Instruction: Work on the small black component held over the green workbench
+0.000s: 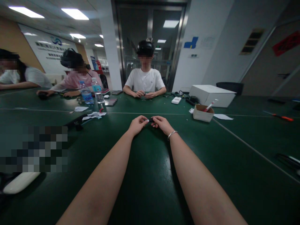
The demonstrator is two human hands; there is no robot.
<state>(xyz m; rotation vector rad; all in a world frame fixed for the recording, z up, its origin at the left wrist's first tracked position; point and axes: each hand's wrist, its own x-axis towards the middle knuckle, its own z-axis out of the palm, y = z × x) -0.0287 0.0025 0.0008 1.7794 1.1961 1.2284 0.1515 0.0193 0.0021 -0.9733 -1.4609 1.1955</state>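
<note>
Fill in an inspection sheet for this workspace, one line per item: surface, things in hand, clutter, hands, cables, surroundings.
Surface: dark green table with pale seams.
Things in hand: small dark object with a shiny end, too small to identify.
Clutter: two plastic bottles, crumpled paper, small open box with a pen-like stick in it, large white box, orange-handled tool.
Hands: left hand and right hand meet at the object, fingertips closed on it.
Cables: thin dark cords left of the large white box; their ends are unclear.
Surroundings: person in a white shirt opposite, two more people on the left.
</note>
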